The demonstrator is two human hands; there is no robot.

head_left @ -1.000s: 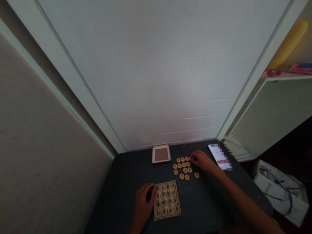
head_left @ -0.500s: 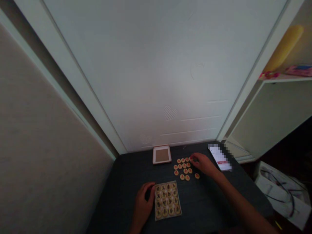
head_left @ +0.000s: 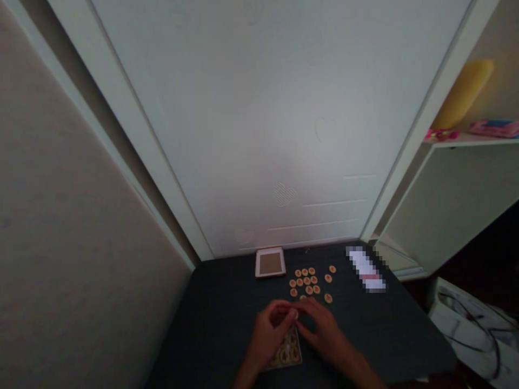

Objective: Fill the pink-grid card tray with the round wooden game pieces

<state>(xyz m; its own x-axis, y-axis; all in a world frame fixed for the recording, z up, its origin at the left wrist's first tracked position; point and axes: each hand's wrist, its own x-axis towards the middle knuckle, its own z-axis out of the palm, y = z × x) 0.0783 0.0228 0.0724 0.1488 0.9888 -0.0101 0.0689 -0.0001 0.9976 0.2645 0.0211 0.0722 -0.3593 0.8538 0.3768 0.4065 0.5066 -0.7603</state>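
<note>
Seeing dark-marked discs (head_left: 284, 355) already in the tray (head_left: 299, 346), bottom centre, red discs (head_left: 307, 281) loose above, and left hand (head_left: 267, 332) and right hand (head_left: 325, 328) touching, fingers narrow, can't tell what's held tbh.

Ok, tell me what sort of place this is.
Probably a room in a home: a dark table by a white panel with heart patterns, and a shelf holding a yellow item.

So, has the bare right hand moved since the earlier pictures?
Yes: the right hand moved leftward and nearer the camera, judged against the square, white-bordered, brown-centred tray.
</note>
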